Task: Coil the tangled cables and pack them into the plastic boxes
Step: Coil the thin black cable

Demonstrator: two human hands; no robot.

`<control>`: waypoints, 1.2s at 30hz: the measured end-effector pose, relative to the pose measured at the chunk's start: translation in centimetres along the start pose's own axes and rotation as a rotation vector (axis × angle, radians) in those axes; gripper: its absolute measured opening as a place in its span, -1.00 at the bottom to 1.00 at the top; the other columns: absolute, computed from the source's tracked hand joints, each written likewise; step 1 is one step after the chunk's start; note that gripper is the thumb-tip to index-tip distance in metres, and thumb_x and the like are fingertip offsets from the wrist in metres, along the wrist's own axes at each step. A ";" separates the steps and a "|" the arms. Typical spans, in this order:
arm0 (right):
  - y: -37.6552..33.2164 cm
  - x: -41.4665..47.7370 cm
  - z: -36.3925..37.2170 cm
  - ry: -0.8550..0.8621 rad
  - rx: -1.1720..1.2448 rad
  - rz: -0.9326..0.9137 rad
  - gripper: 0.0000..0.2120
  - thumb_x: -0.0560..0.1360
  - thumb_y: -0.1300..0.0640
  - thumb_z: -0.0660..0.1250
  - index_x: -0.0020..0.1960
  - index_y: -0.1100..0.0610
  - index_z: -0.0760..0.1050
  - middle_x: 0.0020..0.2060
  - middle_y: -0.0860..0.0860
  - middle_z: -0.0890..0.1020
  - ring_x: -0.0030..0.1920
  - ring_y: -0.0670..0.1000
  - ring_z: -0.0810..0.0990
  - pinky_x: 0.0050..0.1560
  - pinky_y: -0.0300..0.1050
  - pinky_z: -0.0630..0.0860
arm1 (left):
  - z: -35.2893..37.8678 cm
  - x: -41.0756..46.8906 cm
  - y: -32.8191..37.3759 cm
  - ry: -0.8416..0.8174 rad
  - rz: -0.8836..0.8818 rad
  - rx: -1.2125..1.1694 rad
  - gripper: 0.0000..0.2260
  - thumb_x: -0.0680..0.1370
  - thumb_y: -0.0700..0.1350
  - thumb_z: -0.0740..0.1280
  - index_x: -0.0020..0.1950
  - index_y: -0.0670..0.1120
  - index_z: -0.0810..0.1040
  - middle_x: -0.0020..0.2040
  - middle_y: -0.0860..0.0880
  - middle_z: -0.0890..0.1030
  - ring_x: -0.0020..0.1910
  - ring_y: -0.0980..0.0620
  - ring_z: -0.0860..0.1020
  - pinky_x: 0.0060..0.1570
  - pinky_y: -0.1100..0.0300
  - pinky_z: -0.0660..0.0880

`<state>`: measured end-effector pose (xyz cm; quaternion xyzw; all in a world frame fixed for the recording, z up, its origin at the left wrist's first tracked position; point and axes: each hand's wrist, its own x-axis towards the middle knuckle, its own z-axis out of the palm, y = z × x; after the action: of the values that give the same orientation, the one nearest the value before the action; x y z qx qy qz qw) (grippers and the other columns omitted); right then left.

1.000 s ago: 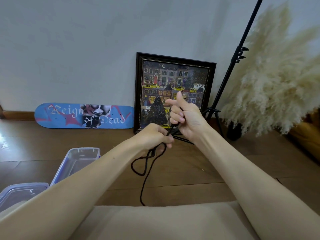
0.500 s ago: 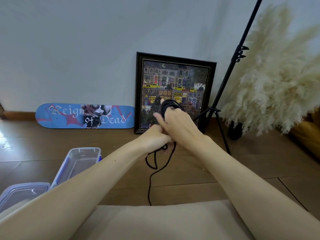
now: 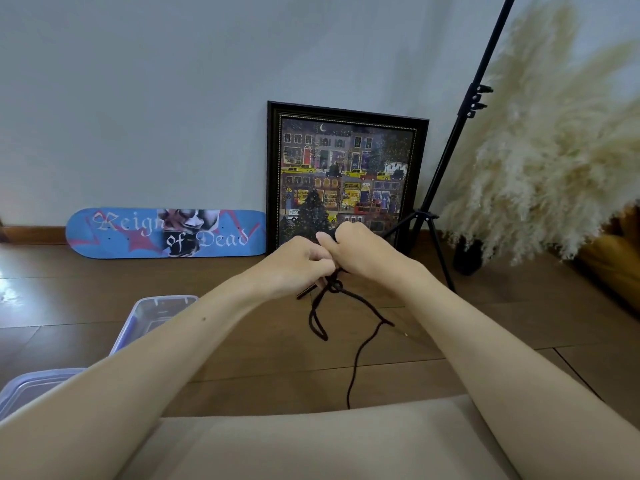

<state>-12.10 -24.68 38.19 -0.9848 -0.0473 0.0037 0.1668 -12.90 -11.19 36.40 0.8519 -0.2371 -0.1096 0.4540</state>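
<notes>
Cable, boxes and backdrop only partly seen

The thin black cable point(image 3: 360, 351) vanishes inside the curled fingers of the left hand point(image 3: 294, 265) and right hand point(image 3: 360, 251), so its path between them cannot be told. Its lower end slips behind the beige padded surface point(image 3: 311, 445). The left forearm covers part of the farther clear plastic box point(image 3: 152, 306). The nearer clear plastic box point(image 3: 31, 386) is cut by the left edge. The hands hide the bottom of the dark-framed street-scene picture point(image 3: 346, 168). The black tripod stand point(image 3: 460, 119) and the cream pampas grass point(image 3: 554, 161) run off the frame.
</notes>
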 end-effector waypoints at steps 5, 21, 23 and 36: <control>-0.1 -0.4 0.3 0.133 -0.100 -0.059 -0.52 0.64 -0.08 0.12 -0.37 0.15 0.22 -0.42 0.02 0.36 -0.44 -0.01 0.32 -0.28 -0.06 0.32 | -0.8 0.1 -1.1 -0.068 0.073 0.047 -0.79 0.53 -0.33 0.26 0.05 -0.18 0.66 -0.26 -0.02 0.67 -0.22 0.05 0.60 -0.17 0.21 0.52; 1.6 0.5 -1.0 0.227 0.576 0.094 -0.46 0.56 -0.14 0.25 -0.25 0.33 0.57 -0.66 0.00 0.33 -0.63 0.00 0.25 -0.51 -0.19 0.26 | -2.0 -0.1 -1.4 -0.003 -0.119 -0.266 -0.73 0.50 -0.35 0.25 -0.10 -0.04 0.66 -0.27 0.03 0.64 -0.43 0.16 0.40 -0.39 0.35 0.35; 1.7 0.3 -1.1 0.107 0.839 0.141 -0.49 0.55 -0.16 0.27 -0.20 0.31 0.57 -0.59 0.07 0.28 -0.63 0.00 0.18 -0.57 -0.25 0.16 | -2.0 0.4 -1.8 0.132 -0.030 0.076 -0.76 0.55 -0.18 0.27 -0.11 0.13 0.65 -0.06 0.09 0.64 -0.08 0.15 0.55 -0.01 0.19 0.45; 1.5 0.3 -0.1 0.310 1.278 0.545 -0.55 0.54 -0.12 0.31 -0.12 0.31 0.55 -0.65 -0.02 0.27 -0.70 -0.08 0.14 -0.64 -0.27 0.14 | 2.9 0.1 -2.3 0.503 0.324 -0.144 -0.95 0.51 -0.21 0.32 -0.06 -0.13 0.55 -0.11 0.04 0.46 -0.15 0.13 0.47 -0.14 0.27 0.40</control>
<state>-11.63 -26.09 37.74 -0.6602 0.2365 -0.0680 0.7096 -13.24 -12.24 32.88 0.7690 -0.2416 0.1619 0.5692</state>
